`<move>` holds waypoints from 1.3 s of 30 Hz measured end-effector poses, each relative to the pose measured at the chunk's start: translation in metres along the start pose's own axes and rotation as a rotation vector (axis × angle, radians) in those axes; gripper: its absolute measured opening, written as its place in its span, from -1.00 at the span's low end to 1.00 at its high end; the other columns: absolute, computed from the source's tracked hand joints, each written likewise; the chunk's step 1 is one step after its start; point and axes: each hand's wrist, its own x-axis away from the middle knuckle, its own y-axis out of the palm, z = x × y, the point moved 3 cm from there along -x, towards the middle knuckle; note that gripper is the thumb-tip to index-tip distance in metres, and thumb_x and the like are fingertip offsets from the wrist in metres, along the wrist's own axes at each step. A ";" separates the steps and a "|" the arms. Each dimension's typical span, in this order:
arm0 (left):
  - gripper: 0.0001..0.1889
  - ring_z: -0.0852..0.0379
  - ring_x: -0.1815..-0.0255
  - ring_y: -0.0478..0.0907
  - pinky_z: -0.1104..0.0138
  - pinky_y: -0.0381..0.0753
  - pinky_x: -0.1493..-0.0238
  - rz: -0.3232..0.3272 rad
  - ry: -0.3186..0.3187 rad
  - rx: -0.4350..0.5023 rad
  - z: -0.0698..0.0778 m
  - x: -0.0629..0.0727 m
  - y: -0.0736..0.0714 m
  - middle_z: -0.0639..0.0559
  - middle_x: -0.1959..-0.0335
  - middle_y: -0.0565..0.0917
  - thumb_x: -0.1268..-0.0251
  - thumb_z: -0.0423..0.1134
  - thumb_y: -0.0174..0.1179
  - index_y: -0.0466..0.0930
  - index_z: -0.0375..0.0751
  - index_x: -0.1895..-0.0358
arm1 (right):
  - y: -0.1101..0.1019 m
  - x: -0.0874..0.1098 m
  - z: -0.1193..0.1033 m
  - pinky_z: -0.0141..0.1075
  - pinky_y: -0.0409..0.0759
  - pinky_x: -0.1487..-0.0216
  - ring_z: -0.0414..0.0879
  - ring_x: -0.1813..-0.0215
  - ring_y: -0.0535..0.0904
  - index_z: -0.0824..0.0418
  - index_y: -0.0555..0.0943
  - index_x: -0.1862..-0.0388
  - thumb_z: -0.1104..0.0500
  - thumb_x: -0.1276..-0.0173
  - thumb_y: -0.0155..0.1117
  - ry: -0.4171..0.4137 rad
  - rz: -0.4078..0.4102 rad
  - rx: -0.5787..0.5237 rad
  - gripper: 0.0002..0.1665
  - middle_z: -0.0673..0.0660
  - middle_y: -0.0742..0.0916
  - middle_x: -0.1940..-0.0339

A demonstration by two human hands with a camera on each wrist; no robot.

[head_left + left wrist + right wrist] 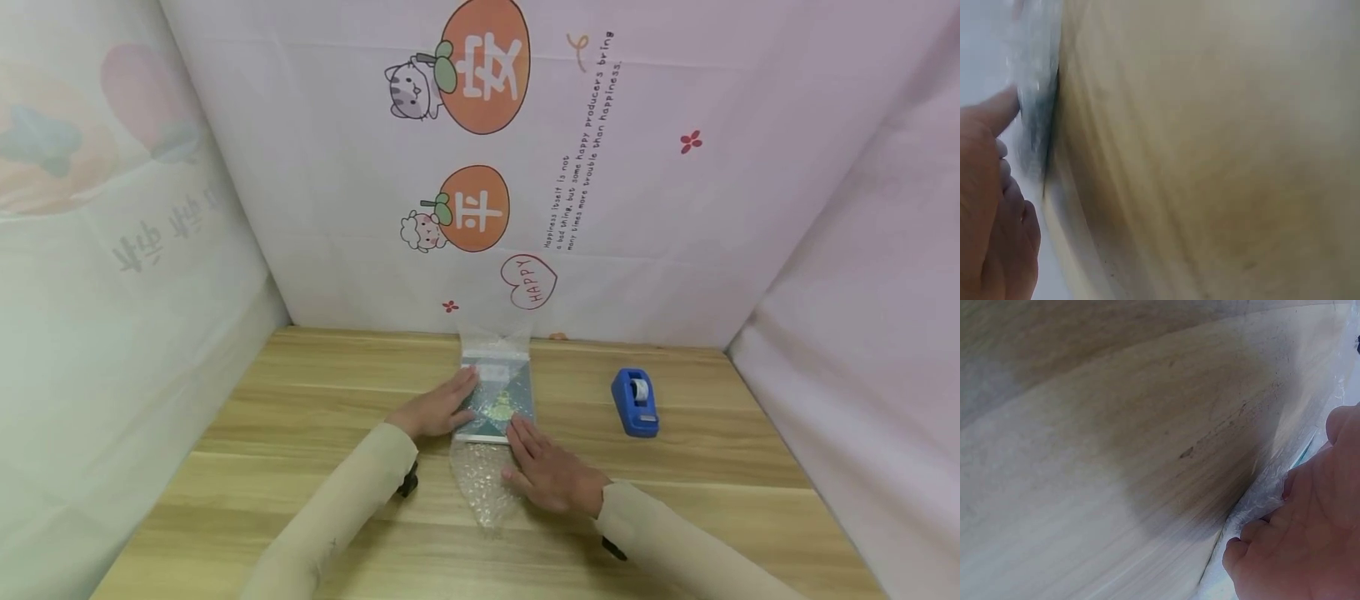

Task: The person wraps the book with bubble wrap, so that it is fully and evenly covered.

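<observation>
A flat teal book-like item (497,385) with a pale yellow-green picture lies on the table under clear bubble wrap (483,483). The wrap runs past it at both ends, with a pointed tail toward the near side. My left hand (441,407) rests along the item's left edge, fingers extended over the wrap. On the near right corner, my right hand (558,479) lays its straight fingers on the wrap. In the left wrist view the wrapped item shows edge-on beside the left thumb. The right wrist view has crinkled wrap (1260,500) beneath the fingers.
A blue tape dispenser (636,403) with a roll in it stands to the right on the wood-grain table (300,417). White printed cloth (637,208) hangs behind the table, and pale cloth closes off the left and right sides.
</observation>
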 end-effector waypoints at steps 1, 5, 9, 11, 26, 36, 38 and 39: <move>-0.22 -0.30 -0.79 -0.14 -0.10 0.03 -0.76 0.000 -0.001 0.007 -0.002 -0.001 0.000 -0.37 -0.76 -0.13 -0.72 -0.07 0.00 -0.10 -0.45 -0.69 | -0.001 0.001 -0.001 0.21 0.04 -0.76 0.22 -0.82 -0.22 0.35 -0.12 -0.76 -0.22 -0.77 -0.24 -0.002 0.005 -0.010 -0.09 0.32 -0.09 -0.81; -0.15 -0.28 -0.80 -0.20 -0.10 -0.01 -0.77 -0.015 -0.020 0.037 -0.010 -0.006 0.001 -0.34 -0.77 -0.21 -0.70 0.00 0.03 -0.18 -0.42 -0.71 | -0.001 0.002 -0.002 0.21 0.05 -0.75 0.23 -0.82 -0.21 0.36 -0.12 -0.75 -0.22 -0.77 -0.26 -0.007 0.014 0.004 -0.09 0.34 -0.08 -0.80; -0.12 -0.28 -0.80 -0.22 -0.10 -0.02 -0.77 -0.023 -0.016 0.057 -0.013 -0.010 0.002 -0.33 -0.77 -0.22 -0.68 0.03 0.03 -0.20 -0.41 -0.71 | 0.000 0.001 -0.002 0.22 0.06 -0.74 0.26 -0.81 -0.20 0.38 -0.11 -0.75 -0.20 -0.78 -0.25 -0.012 0.020 0.008 -0.10 0.35 -0.08 -0.80; -0.12 -0.27 -0.80 -0.23 -0.09 -0.02 -0.77 -0.029 -0.013 0.058 -0.012 -0.010 0.003 -0.32 -0.78 -0.23 -0.68 0.04 0.03 -0.21 -0.40 -0.72 | 0.001 0.000 -0.001 0.21 0.06 -0.75 0.25 -0.81 -0.20 0.38 -0.10 -0.75 -0.19 -0.78 -0.25 -0.009 0.020 0.001 -0.11 0.34 -0.07 -0.80; -0.21 -0.22 -0.81 -0.23 -0.09 -0.04 -0.78 -0.092 0.032 0.005 0.004 -0.017 0.002 -0.27 -0.79 -0.21 -0.74 -0.03 -0.08 -0.21 -0.38 -0.72 | 0.010 -0.005 0.006 0.11 0.06 -0.78 0.14 -0.82 -0.23 0.29 -0.13 -0.77 -0.31 -0.74 -0.32 0.009 0.035 0.047 -0.05 0.24 -0.10 -0.82; -0.24 -0.23 -0.80 -0.16 -0.09 0.00 -0.77 -0.124 0.041 -0.081 0.007 -0.020 0.002 -0.29 -0.78 -0.13 -0.74 -0.03 -0.10 -0.13 -0.40 -0.71 | 0.010 -0.006 0.005 0.12 0.07 -0.77 0.14 -0.82 -0.24 0.29 -0.13 -0.77 -0.30 -0.75 -0.31 0.020 0.021 0.037 -0.06 0.24 -0.11 -0.82; -0.25 -0.21 -0.81 -0.16 -0.07 -0.02 -0.78 -0.133 0.034 -0.094 0.006 -0.021 0.003 -0.28 -0.78 -0.12 -0.74 -0.02 -0.10 -0.12 -0.39 -0.71 | 0.007 -0.005 0.004 0.12 0.04 -0.78 0.15 -0.82 -0.25 0.29 -0.14 -0.77 -0.29 -0.76 -0.31 0.022 0.004 0.036 -0.07 0.25 -0.12 -0.82; -0.25 -0.20 -0.81 -0.18 -0.06 -0.03 -0.79 -0.142 0.028 -0.101 0.006 -0.021 0.003 -0.27 -0.78 -0.13 -0.74 -0.02 -0.11 -0.13 -0.37 -0.72 | 0.005 -0.005 0.003 0.13 0.04 -0.78 0.16 -0.82 -0.24 0.30 -0.14 -0.77 -0.27 -0.76 -0.30 0.020 -0.001 0.028 -0.07 0.27 -0.11 -0.82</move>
